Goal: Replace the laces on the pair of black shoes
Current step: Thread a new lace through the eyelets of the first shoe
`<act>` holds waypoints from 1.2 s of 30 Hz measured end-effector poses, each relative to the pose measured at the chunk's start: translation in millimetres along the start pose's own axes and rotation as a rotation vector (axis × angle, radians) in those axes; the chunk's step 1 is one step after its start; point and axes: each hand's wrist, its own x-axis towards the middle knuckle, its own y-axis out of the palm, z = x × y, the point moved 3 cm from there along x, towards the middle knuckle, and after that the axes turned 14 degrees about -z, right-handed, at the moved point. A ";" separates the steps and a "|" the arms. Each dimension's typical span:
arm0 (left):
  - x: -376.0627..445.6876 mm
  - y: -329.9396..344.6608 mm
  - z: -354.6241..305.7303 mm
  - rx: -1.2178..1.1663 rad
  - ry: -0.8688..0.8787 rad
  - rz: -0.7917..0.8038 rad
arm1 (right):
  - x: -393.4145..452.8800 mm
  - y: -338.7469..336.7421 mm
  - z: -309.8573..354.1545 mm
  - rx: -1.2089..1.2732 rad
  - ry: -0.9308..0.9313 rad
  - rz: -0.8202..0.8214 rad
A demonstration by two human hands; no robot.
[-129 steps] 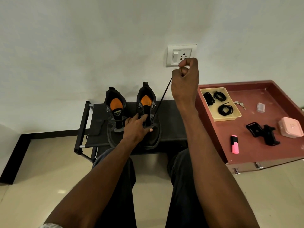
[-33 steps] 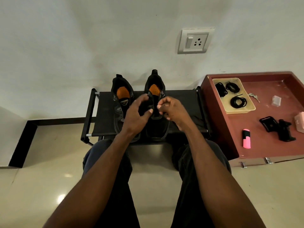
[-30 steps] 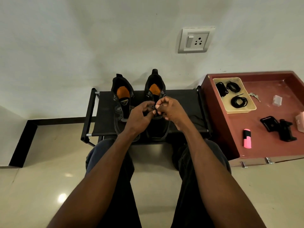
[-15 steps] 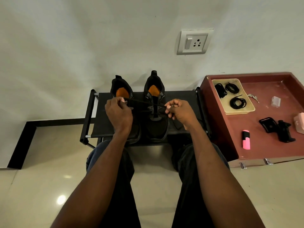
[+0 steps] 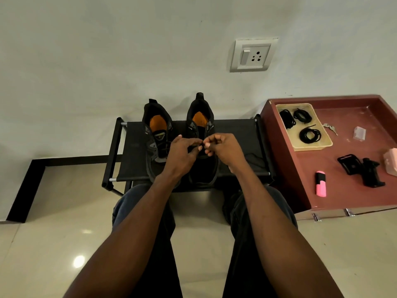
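Two black shoes with orange insoles stand side by side on a low black rack [image 5: 137, 166], toes toward me. The left shoe [image 5: 155, 134] has its lace in place. Over the tongue of the right shoe [image 5: 200, 123] my left hand [image 5: 182, 153] and my right hand [image 5: 223, 147] meet, fingertips almost touching. Each hand pinches a part of the black lace [image 5: 194, 149] of that shoe. Most of the lace and the shoe's eyelets are hidden under my hands.
A red-brown table [image 5: 352, 190] stands to the right. On it are a beige tray [image 5: 328, 144] with coiled black laces [image 5: 310, 134], keys [image 5: 329, 127], a pink highlighter [image 5: 320, 184], a black phone holder [image 5: 363, 168] and a pink box [image 5: 392, 161]. A wall socket [image 5: 253, 54] is above.
Half a second ago my hands were spread apart, pulling the lace ends out to both sides. They have come back together over the right shoe's tongue.
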 end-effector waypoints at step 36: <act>17.8 56.4 26.0 -0.061 -0.494 -0.095 | 16.9 7.5 -28.5 -0.410 0.122 -0.205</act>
